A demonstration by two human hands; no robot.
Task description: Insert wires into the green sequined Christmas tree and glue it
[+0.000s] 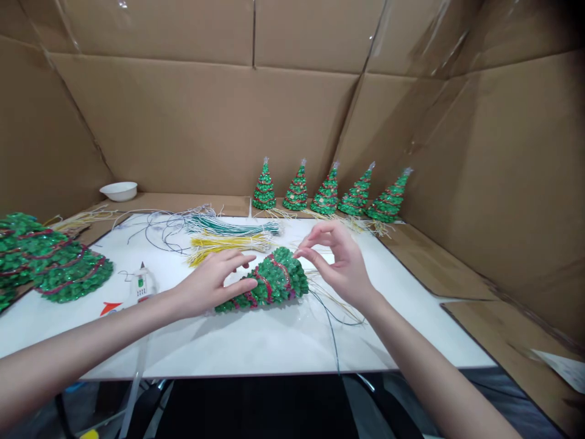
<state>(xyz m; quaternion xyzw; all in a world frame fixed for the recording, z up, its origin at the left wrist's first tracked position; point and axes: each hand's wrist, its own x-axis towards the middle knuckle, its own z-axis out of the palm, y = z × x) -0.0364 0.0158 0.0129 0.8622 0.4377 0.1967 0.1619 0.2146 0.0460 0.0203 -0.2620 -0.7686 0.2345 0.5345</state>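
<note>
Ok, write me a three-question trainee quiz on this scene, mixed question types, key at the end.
1. Count: how many small trees stand in the row at the back?
2. True or false: the white bowl is to the left of that row.
3. Choose: beside the lying tree, which has thumb and fingertip drawn nearly together?
A) left hand only
B) right hand only
C) both hands

Key: 1. Five. 2. True. 3. B.
</note>
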